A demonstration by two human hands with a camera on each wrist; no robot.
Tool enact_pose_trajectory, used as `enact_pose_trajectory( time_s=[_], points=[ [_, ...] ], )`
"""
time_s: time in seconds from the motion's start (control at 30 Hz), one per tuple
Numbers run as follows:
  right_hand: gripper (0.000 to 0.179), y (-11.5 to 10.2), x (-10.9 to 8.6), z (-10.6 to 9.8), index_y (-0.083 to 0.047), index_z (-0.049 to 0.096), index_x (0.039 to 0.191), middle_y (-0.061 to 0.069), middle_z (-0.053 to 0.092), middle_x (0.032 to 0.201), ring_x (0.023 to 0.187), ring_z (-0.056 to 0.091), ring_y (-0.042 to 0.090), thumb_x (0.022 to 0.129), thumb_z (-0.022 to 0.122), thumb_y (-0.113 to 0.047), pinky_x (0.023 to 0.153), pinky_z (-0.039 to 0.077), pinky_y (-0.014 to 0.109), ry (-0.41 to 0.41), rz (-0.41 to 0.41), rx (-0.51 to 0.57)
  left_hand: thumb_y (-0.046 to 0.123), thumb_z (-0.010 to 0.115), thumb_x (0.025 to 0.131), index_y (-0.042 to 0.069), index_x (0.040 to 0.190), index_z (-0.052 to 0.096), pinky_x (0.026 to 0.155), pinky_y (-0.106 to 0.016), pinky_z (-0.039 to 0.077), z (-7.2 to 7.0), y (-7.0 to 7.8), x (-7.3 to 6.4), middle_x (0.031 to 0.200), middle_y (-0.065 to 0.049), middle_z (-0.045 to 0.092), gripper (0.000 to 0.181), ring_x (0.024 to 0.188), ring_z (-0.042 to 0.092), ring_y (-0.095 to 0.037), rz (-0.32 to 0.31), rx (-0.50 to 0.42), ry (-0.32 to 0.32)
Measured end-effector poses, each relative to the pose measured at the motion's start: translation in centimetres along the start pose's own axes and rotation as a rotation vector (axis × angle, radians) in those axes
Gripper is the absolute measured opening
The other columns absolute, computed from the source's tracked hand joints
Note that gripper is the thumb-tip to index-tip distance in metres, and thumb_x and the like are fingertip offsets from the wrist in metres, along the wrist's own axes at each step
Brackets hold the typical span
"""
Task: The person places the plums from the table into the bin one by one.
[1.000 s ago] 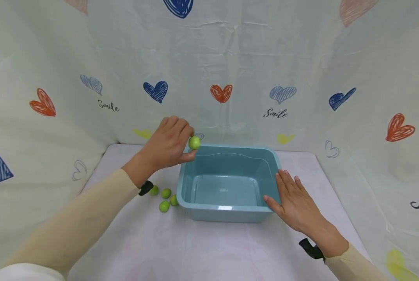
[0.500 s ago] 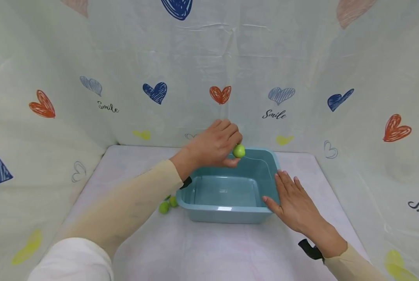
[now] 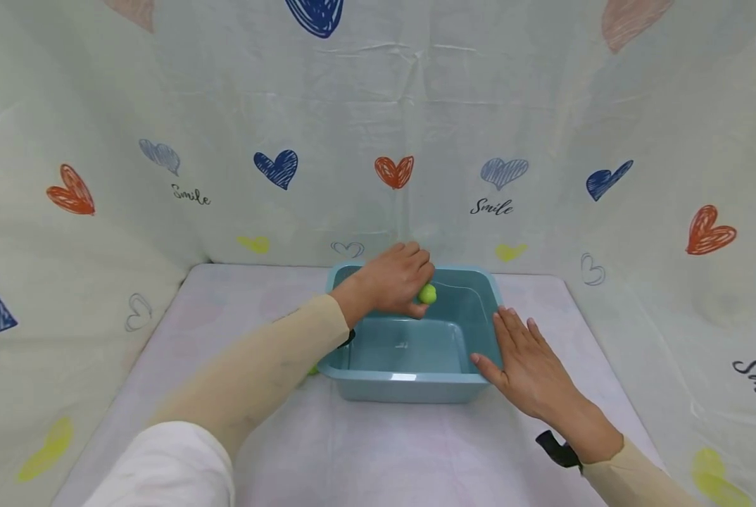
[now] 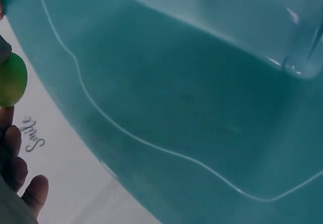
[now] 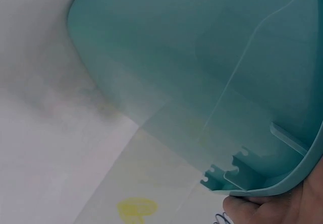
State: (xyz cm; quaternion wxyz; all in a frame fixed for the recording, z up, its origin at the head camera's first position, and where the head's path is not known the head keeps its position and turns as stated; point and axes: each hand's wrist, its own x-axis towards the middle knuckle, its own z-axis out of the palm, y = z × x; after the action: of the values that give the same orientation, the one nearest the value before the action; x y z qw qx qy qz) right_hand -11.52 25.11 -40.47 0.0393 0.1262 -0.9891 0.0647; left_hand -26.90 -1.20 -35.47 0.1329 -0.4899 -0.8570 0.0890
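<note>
The left hand (image 3: 395,278) pinches one green fruit (image 3: 427,294) between thumb and fingers, the grip only as wide as the fruit itself; the fruit sits at the fingertips and bulges clear of them. In the head view it shows against the far wall of the blue basin (image 3: 405,378), a little right of the middle of that rim (whether above or below rim level, I can't tell). It looks round, with no end or long axis that can be made out. The right hand (image 3: 531,370), fingers straight, rests on the basin's right rim, thumb towards the near right corner. The single basin stands by the far edge of the table (image 3: 378,454), nearer its far right corner. One more fruit (image 3: 313,370) peeks out just beside the basin's left side, partly hidden by the left sleeve (image 3: 257,373).
</note>
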Motion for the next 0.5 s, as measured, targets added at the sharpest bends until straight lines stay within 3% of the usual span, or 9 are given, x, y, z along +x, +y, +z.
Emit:
enact_pose_trajectory(
  time_s=[0.23,0.5],
  points=[
    [0.092,0.1,0.0,0.2,0.012,0.03,0.159,0.031,0.029,0.168,0.158,0.025,0.047,0.105,0.05,-0.06,0.125,0.022,0.064,0.012,-0.01,-0.006,0.059,0.056,0.097,0.014,0.121,0.06,0.09,-0.035,0.043,1.1,0.6,-0.2,0.109,-0.002,0.056,0.051,0.1,0.046,-0.02,0.013,0.065,-0.127],
    [0.092,0.2,0.0,0.2,0.012,0.031,0.159,0.031,0.03,0.167,0.157,0.026,0.047,0.105,0.051,-0.059,0.125,0.023,0.064,0.02,-0.017,-0.018,0.061,0.053,0.099,0.015,0.121,0.06,0.091,-0.036,0.042,2.3,0.8,-0.6,0.112,-0.002,0.057,0.052,0.102,0.046,-0.021,0.013,0.079,-0.135]
  ],
)
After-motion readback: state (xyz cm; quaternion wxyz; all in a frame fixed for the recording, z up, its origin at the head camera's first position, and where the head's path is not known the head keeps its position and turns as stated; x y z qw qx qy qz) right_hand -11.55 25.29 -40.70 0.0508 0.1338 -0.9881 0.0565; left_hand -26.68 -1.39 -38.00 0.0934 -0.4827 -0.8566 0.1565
